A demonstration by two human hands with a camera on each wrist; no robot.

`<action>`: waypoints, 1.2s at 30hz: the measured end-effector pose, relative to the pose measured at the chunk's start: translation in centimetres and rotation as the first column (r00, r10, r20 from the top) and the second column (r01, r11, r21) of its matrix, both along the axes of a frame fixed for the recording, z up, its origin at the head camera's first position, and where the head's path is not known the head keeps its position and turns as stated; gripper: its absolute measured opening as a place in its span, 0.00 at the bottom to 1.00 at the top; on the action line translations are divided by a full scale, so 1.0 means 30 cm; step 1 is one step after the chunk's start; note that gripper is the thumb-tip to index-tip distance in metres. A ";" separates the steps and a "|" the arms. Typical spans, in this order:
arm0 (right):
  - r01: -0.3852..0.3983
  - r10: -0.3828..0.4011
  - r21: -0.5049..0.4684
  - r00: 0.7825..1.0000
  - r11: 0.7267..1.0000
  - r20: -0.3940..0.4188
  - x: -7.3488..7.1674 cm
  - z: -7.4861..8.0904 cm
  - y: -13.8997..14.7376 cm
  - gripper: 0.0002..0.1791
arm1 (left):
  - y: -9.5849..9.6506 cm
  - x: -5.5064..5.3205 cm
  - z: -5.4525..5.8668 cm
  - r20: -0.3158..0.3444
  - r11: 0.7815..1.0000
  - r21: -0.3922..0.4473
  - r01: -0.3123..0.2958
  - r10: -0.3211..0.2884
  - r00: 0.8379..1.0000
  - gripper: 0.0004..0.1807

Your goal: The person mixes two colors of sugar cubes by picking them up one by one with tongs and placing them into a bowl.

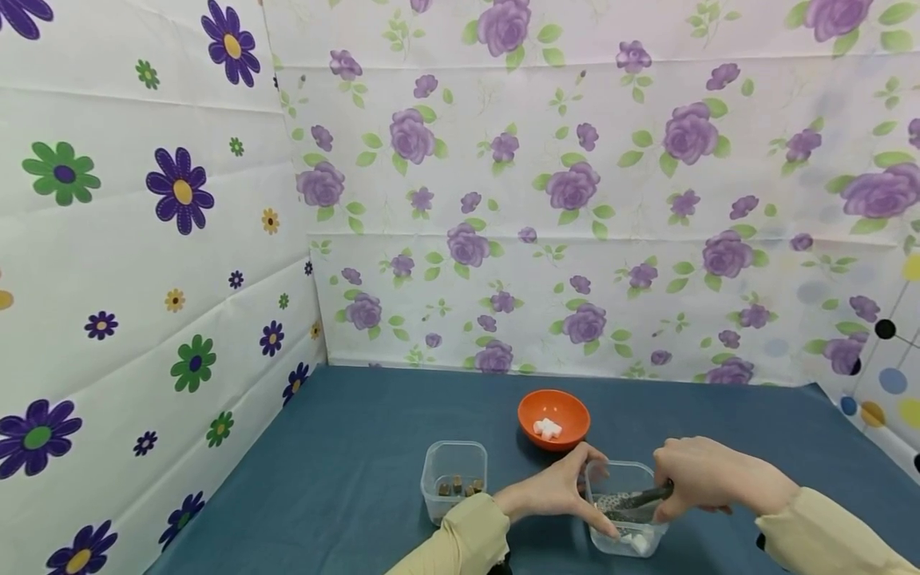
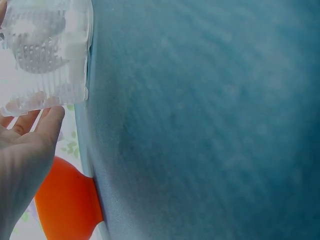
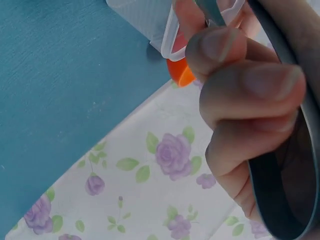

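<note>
My right hand (image 1: 707, 475) grips dark tongs (image 1: 647, 497), whose perforated heads reach down into a clear plastic container (image 1: 604, 545). White pieces (image 1: 638, 543) lie at the bottom of that container. In the right wrist view, the fingers (image 3: 250, 90) curl round the tongs, and their bent end (image 3: 270, 210) shows beside the palm. My left hand (image 1: 539, 491) holds the same container, thumb on the near side and fingers at the far side. From the left wrist, the perforated head (image 2: 40, 55) appears through the container wall (image 2: 75, 75). I cannot tell whether the tongs pinch a piece.
An orange bowl (image 1: 528, 411) with several white pieces (image 1: 548, 429) stands behind the container. To the left is another clear container (image 1: 454, 449) with small brown cubes (image 1: 457, 484). A blue cloth (image 1: 345, 455) covers the table, with flowered sheets (image 1: 431, 200) behind and at the side.
</note>
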State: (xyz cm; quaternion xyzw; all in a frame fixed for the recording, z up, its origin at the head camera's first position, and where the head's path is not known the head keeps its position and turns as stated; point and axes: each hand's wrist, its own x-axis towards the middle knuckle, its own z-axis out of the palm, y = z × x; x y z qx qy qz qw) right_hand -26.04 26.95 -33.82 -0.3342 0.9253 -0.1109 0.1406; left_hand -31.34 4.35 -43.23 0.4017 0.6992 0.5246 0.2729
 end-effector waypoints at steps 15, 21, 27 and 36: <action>-0.037 0.054 0.102 0.982 0.994 -0.180 0.004 0.004 -0.059 0.28 | 0.001 -0.007 0.000 -0.023 1.000 0.007 0.004 -0.004 1.000 0.30; -0.038 0.057 0.105 0.983 0.994 -0.177 0.001 -0.005 -0.063 0.29 | 0.002 -0.007 -0.004 -0.011 1.000 0.009 0.004 -0.004 1.000 0.30; -0.051 0.063 0.071 0.981 0.996 -0.182 -0.001 -0.005 -0.036 0.29 | 0.003 -0.006 -0.009 -0.009 1.000 0.011 0.005 -0.005 1.000 0.30; -0.013 0.011 -0.016 0.991 1.000 -0.133 -0.001 0.036 0.023 0.24 | 0.004 -0.006 -0.008 0.009 1.000 -0.010 -0.016 0.016 1.000 0.31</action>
